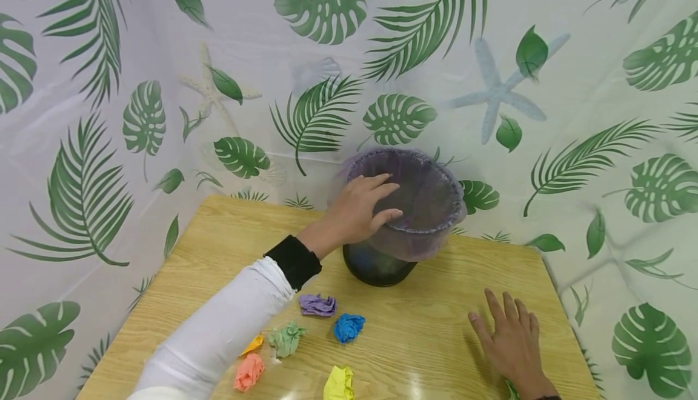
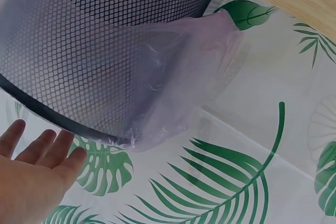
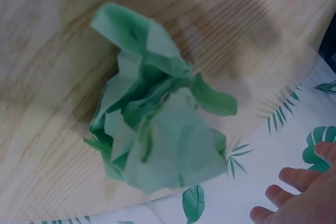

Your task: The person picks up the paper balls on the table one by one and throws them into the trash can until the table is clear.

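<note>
1. Left hand point(image 1: 362, 206) is hovering at the left side of the bin's mouth; fingers are extending, spread, holding nothing. Rim contact: cannot tell.
2. Bin point(image 1: 378, 266), black mesh, is standing upright near the back of the table point(image 1: 436, 315); purple see-through liner point(image 1: 422, 245) is hanging over its rim.
3. Right hand point(image 1: 511, 342) is reaching over the table's right side, fingers extending loosely, gripping nothing.
4. 1 pale green paper ball point(image 3: 163, 145) is lying on the table beneath the right wrist, mostly hidden in the head view.
5. 6 more crumpled papers are lying in front of the bin: purple paper point(image 1: 317, 305), blue paper point(image 1: 349, 328), green paper point(image 1: 286, 339), coral paper point(image 1: 249, 373), yellow paper point(image 1: 339, 384), orange paper point(image 1: 253, 345).
6. Left sleeve point(image 1: 218, 321) is partly covering the orange paper.
7. Leaf-print backdrop point(image 1: 245, 0) is hanging behind the table.
</note>
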Available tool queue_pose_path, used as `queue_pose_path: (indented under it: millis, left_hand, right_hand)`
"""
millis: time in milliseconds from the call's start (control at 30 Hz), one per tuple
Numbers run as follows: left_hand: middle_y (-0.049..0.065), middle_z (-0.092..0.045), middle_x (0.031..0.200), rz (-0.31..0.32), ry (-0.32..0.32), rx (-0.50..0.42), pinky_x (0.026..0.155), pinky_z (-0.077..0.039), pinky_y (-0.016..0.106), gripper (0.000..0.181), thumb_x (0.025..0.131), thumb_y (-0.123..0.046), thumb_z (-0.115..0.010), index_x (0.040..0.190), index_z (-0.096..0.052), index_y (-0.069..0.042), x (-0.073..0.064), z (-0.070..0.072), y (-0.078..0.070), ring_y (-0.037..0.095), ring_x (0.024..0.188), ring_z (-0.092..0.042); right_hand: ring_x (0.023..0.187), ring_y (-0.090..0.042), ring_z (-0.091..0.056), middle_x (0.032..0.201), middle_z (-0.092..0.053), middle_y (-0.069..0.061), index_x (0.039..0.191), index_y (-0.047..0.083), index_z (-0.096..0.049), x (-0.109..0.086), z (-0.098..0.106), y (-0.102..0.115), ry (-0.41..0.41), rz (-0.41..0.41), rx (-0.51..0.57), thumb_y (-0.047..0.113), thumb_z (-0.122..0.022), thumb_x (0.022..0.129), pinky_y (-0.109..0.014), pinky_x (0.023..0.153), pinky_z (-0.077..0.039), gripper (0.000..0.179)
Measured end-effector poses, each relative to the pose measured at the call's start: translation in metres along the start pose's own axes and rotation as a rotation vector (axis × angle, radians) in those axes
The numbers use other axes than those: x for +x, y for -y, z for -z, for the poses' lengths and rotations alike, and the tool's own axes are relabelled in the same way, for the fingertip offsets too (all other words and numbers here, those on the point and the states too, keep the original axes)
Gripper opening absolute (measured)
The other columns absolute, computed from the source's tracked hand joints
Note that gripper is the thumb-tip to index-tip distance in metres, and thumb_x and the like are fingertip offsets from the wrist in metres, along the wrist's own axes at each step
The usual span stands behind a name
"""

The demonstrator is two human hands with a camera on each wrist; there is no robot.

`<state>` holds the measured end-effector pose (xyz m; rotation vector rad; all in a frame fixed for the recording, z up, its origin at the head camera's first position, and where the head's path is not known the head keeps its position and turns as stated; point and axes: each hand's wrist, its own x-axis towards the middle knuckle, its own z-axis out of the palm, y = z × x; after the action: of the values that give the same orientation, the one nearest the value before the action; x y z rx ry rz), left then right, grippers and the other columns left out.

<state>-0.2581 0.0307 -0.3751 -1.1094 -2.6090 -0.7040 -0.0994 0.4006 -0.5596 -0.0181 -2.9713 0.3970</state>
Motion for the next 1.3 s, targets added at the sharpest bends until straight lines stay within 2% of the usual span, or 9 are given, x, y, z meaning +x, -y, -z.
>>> queue_pose_path:
  millis: [233,433,700,867,1033,1167,1300]
  left_hand:
    - [0.02,-0.047,0.155,-0.044,-0.085,-0.023,0.125,-0.023,0.049,0.054,0.103,-0.037,-0.064,0.147,-0.056,-0.007,-0.013,-0.001,0.006,0.036,0.144,-0.042]
    - [0.023,-0.051,0.15,-0.075,-0.193,-0.002,0.123,-0.027,0.05,0.051,0.101,-0.033,-0.067,0.142,-0.06,-0.003,-0.028,-0.002,0.014,0.04,0.141,-0.045]
    - [0.02,-0.063,0.136,-0.099,-0.372,0.11,0.118,-0.038,0.046,0.043,0.098,-0.029,-0.072,0.131,-0.067,-0.002,-0.057,-0.008,0.03,0.036,0.131,-0.055]
    - [0.02,-0.066,0.129,-0.131,-0.446,0.106,0.113,-0.042,0.049,0.04,0.095,-0.028,-0.075,0.125,-0.069,-0.002,-0.074,-0.014,0.037,0.036,0.125,-0.059]
    - [0.019,-0.067,0.126,-0.119,-0.454,0.082,0.11,-0.045,0.054,0.042,0.093,-0.027,-0.077,0.126,-0.069,-0.002,-0.094,-0.025,0.044,0.038,0.121,-0.061]
    - [0.02,-0.067,0.127,-0.07,-0.403,0.094,0.104,-0.05,0.055,0.045,0.093,-0.029,-0.077,0.129,-0.068,-0.003,-0.111,-0.037,0.048,0.038,0.119,-0.063]
    - [0.02,-0.067,0.128,-0.009,-0.313,0.101,0.104,-0.05,0.054,0.046,0.094,-0.03,-0.076,0.131,-0.068,-0.003,-0.13,-0.05,0.053,0.038,0.119,-0.063]
  right_hand:
    - [0.138,-0.065,-0.021,0.155,-0.028,-0.04,0.16,0.007,-0.033,0.001,-0.002,0.001,0.007,0.004,-0.003,0.056,-0.045,0.106,-0.082,0.108,-0.01,0.074]
    - [0.138,-0.064,-0.022,0.154,-0.029,-0.04,0.159,0.007,-0.034,0.003,-0.003,0.001,0.003,0.006,-0.002,0.056,-0.046,0.106,-0.083,0.107,-0.012,0.074]
    - [0.137,-0.065,-0.023,0.153,-0.03,-0.041,0.159,0.005,-0.035,0.002,-0.003,0.003,-0.001,0.015,-0.004,0.056,-0.046,0.106,-0.083,0.106,-0.013,0.074]
    - [0.138,-0.065,-0.022,0.153,-0.029,-0.041,0.158,0.004,-0.035,0.001,-0.003,0.003,-0.001,0.014,-0.003,0.055,-0.045,0.106,-0.082,0.107,-0.013,0.074]
    - [0.139,-0.065,-0.021,0.155,-0.028,-0.04,0.16,0.005,-0.032,0.001,-0.004,0.003,0.008,0.009,0.007,0.055,-0.046,0.106,-0.082,0.108,-0.011,0.074]
    - [0.139,-0.064,-0.021,0.155,-0.028,-0.039,0.16,0.006,-0.032,0.002,-0.005,0.003,0.003,0.011,0.005,0.055,-0.046,0.106,-0.082,0.108,-0.011,0.074]
    - [0.139,-0.064,-0.021,0.155,-0.028,-0.039,0.16,0.006,-0.032,0.003,-0.005,0.002,0.005,0.014,0.001,0.055,-0.046,0.106,-0.082,0.107,-0.011,0.074]
